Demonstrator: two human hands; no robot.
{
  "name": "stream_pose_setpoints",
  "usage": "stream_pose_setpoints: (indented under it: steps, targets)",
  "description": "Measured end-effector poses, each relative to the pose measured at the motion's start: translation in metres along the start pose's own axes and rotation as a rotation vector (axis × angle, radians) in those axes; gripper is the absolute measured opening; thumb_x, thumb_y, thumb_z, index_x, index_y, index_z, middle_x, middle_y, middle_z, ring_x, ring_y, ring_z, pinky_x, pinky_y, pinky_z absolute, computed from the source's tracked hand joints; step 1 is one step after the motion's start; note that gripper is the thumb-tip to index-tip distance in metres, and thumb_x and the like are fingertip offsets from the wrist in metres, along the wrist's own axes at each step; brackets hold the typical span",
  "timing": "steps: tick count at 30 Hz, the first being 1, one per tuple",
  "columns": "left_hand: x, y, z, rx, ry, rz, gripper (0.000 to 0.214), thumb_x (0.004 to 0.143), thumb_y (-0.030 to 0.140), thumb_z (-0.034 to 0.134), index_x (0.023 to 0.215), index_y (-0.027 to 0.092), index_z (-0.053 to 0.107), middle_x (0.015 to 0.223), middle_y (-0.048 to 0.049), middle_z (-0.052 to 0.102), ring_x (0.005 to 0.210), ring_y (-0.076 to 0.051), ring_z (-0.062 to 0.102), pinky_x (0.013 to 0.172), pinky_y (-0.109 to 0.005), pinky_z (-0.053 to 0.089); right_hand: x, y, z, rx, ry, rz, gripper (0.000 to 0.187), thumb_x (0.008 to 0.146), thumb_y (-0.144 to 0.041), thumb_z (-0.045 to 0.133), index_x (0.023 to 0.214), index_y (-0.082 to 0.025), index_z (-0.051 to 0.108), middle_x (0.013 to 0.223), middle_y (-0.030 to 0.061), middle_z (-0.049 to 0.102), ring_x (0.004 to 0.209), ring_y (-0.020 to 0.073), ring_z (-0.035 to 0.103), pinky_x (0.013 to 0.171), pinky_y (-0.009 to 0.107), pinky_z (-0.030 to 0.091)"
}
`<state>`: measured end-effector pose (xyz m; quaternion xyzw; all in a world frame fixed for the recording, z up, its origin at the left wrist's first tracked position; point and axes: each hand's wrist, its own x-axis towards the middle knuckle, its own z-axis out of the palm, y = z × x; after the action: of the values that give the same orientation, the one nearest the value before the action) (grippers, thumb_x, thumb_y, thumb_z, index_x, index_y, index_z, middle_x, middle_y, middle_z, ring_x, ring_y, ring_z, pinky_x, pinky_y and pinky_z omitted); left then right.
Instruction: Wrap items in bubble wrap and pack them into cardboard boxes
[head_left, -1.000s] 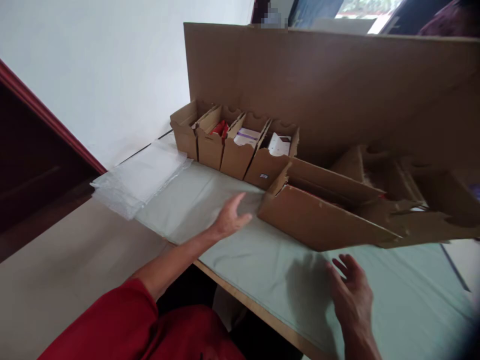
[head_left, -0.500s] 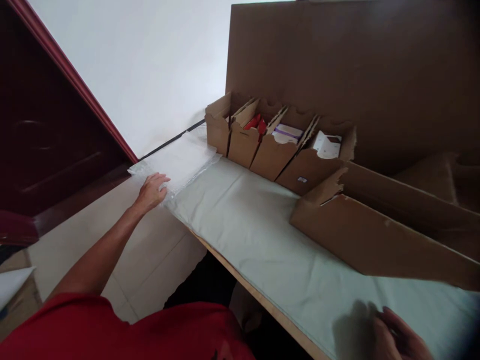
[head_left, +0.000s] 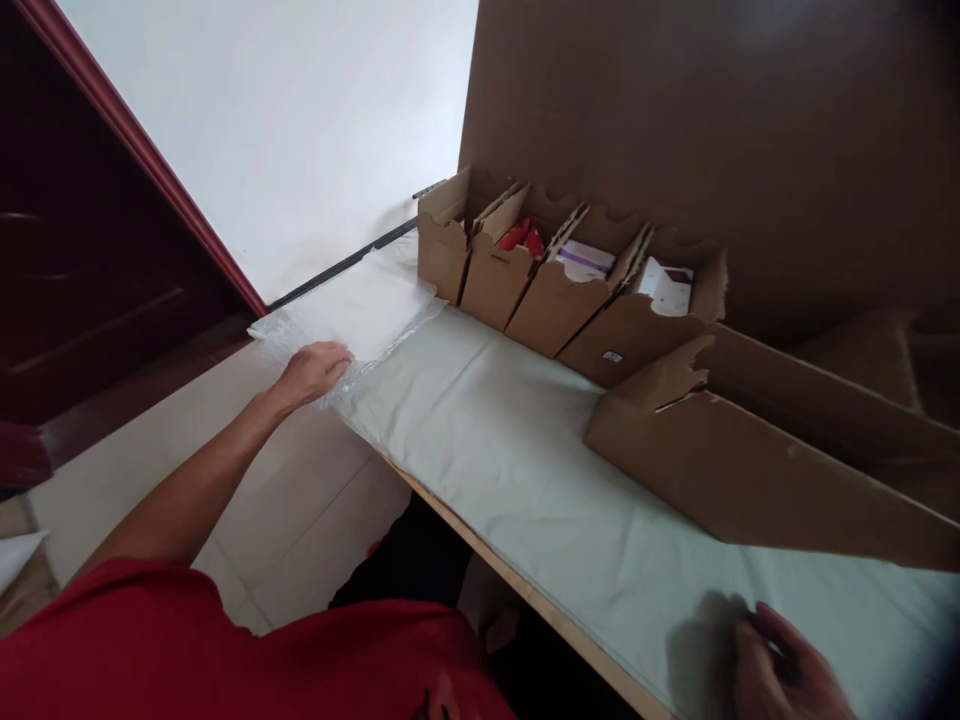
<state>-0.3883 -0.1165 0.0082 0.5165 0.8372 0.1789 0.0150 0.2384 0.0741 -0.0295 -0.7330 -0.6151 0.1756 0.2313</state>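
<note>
At the left end of the table, a stack of clear plastic bags (head_left: 360,305) lies flat, with a white surface showing through. My left hand (head_left: 319,368) is on the near edge of this stack, its fingers drawn together and pinching the plastic. Low at the right of the view is my right hand (head_left: 791,665), partly cut off by the frame. Its fingers are loosely curled, with a gap between thumb and forefinger and nothing visible in it. It hovers close to the pale green tablecloth (head_left: 525,440) and casts a shadow there.
Several cardboard bins stand in a row at the back, holding red packets (head_left: 523,238), a white and purple box (head_left: 585,258) and white pieces (head_left: 667,287). A larger cardboard bin (head_left: 750,470) sits to the right. Behind rises a brown board (head_left: 675,110); a dark red door (head_left: 97,200) is left.
My left hand has moved slightly right, and its spread fingers have closed onto the plastic bags' edge. My right hand stays nearly where it was. The view has shifted slightly.
</note>
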Motion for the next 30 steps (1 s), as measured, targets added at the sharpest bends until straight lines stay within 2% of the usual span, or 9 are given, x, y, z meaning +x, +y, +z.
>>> stream_pose_setpoints:
  steps: [5, 8, 11, 14, 18, 20, 23, 27, 30]
  targets:
    - [0.015, 0.002, -0.016, -0.333, 0.061, -0.296, 0.027, 0.084, 0.032, 0.057, 0.096, 0.018, 0.077, 0.108, -0.0072, 0.08, 0.103, -0.025, 0.071, 0.098, -0.038, 0.054, -0.007, -0.017, -0.004, 0.05, 0.008, 0.038, 0.055, 0.077, -0.059, 0.056, 0.116, -0.024, 0.071, 0.098, 0.0146, 0.072, 0.09, 0.0401, 0.068, 0.084, 0.058, 0.052]
    - [0.029, 0.009, -0.037, -0.459, 0.215, -0.403, 0.022, 0.082, 0.029, 0.059, 0.09, 0.017, 0.076, 0.096, -0.0043, 0.08, 0.093, -0.022, 0.071, 0.094, -0.036, 0.055, -0.009, -0.02, -0.005, 0.084, 0.008, 0.032, 0.054, 0.077, -0.059, 0.057, 0.115, -0.024, 0.071, 0.102, 0.0149, 0.073, 0.095, 0.0423, 0.068, 0.088, 0.06, 0.051]
    - [0.037, 0.034, -0.055, -0.489, 0.343, -0.348, 0.023, 0.084, 0.031, 0.06, 0.092, 0.017, 0.076, 0.094, -0.0016, 0.079, 0.09, -0.019, 0.07, 0.09, -0.033, 0.055, -0.014, -0.025, -0.008, 0.108, 0.044, 0.002, 0.055, 0.078, -0.056, 0.055, 0.118, -0.022, 0.07, 0.117, 0.0165, 0.073, 0.101, 0.0421, 0.068, 0.093, 0.059, 0.049]
    - [0.03, 0.082, -0.055, -0.485, 0.29, -0.156, 0.026, 0.085, 0.033, 0.058, 0.095, 0.017, 0.076, 0.092, -0.0025, 0.078, 0.083, -0.018, 0.069, 0.08, -0.03, 0.056, -0.032, -0.042, -0.005, 0.162, 0.069, -0.079, 0.057, 0.08, -0.053, 0.053, 0.124, -0.019, 0.068, 0.132, 0.0172, 0.068, 0.099, 0.0373, 0.069, 0.087, 0.052, 0.051]
    - [0.007, 0.171, -0.018, -0.5, 0.146, 0.117, 0.026, 0.084, 0.028, 0.055, 0.091, 0.017, 0.078, 0.09, -0.006, 0.079, 0.074, -0.017, 0.068, 0.071, -0.027, 0.054, -0.072, -0.084, 0.017, 0.387, -0.231, -0.248, 0.054, 0.081, -0.056, 0.06, 0.12, -0.019, 0.068, 0.126, 0.0153, 0.071, 0.094, 0.0291, 0.071, 0.079, 0.041, 0.055]
    - [-0.005, 0.217, 0.012, -0.558, 0.079, 0.168, 0.025, 0.084, 0.025, 0.053, 0.088, 0.018, 0.077, 0.088, -0.0066, 0.078, 0.071, -0.016, 0.067, 0.069, -0.026, 0.053, -0.092, -0.108, 0.03, 0.574, -0.49, -0.285, 0.059, 0.08, -0.055, 0.068, 0.128, -0.021, 0.064, 0.129, 0.0147, 0.07, 0.102, 0.0285, 0.071, 0.085, 0.042, 0.056]
    - [-0.022, 0.281, 0.052, -0.678, -0.053, 0.171, 0.026, 0.086, 0.024, 0.052, 0.084, 0.02, 0.077, 0.08, -0.0052, 0.076, 0.07, -0.016, 0.066, 0.067, -0.025, 0.052, -0.108, -0.133, 0.046, 0.848, -0.713, -0.21, 0.074, 0.076, -0.053, 0.078, 0.14, -0.024, 0.055, 0.139, 0.0153, 0.065, 0.121, 0.0313, 0.065, 0.092, 0.045, 0.057]
    - [-0.042, 0.341, 0.081, -0.936, -0.392, 0.114, 0.028, 0.088, 0.027, 0.054, 0.095, 0.016, 0.078, 0.078, -0.0045, 0.075, 0.07, -0.017, 0.068, 0.067, -0.027, 0.054, -0.103, -0.13, 0.052, 0.95, -0.655, -0.071, 0.07, 0.073, -0.053, 0.08, 0.132, -0.023, 0.06, 0.127, 0.0123, 0.072, 0.114, 0.0312, 0.069, 0.09, 0.044, 0.058]
    - [-0.053, 0.352, 0.088, -1.078, -0.483, 0.179, 0.032, 0.089, 0.036, 0.06, 0.108, 0.017, 0.077, 0.104, -0.0096, 0.078, 0.091, -0.02, 0.072, 0.08, -0.03, 0.057, -0.081, -0.109, 0.047, 0.83, -0.519, -0.049, 0.06, 0.074, -0.055, 0.075, 0.121, -0.019, 0.065, 0.105, 0.0106, 0.078, 0.093, 0.0282, 0.073, 0.076, 0.038, 0.059]
